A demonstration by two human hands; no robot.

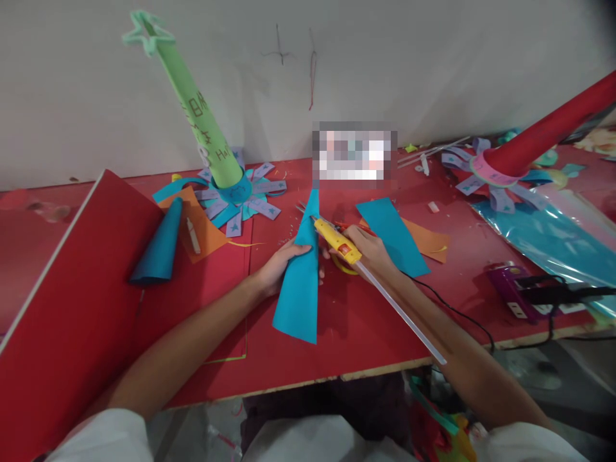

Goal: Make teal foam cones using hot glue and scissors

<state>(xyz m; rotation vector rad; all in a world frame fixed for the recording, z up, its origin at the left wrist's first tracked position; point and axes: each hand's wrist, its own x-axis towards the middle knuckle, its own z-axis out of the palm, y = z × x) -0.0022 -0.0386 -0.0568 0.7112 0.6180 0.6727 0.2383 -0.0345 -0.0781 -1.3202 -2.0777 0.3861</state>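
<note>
A rolled blue paper cone (301, 282) is in my left hand (282, 263), its narrow end pointing away from me and its wide end toward the table's front edge. The left thumb lies across its front, and the other fingertips show past its right edge. My right hand (368, 247) is closed around a yellow glue gun (339, 240) with a long clear glue stick sticking out of its back. The gun's nozzle meets the right edge of the cone near its upper part. Beside my right hand lies a blue paper piece (394, 237), partly over an orange sheet (428, 240).
A second blue cone (161, 247) rests at left against a red board (72, 276). Behind stand a green paper tower (197, 109) and a leaning red paper tube (553, 131). At right are a purple power strip (513, 292), its cords and a plastic-wrapped blue sheet (553, 237).
</note>
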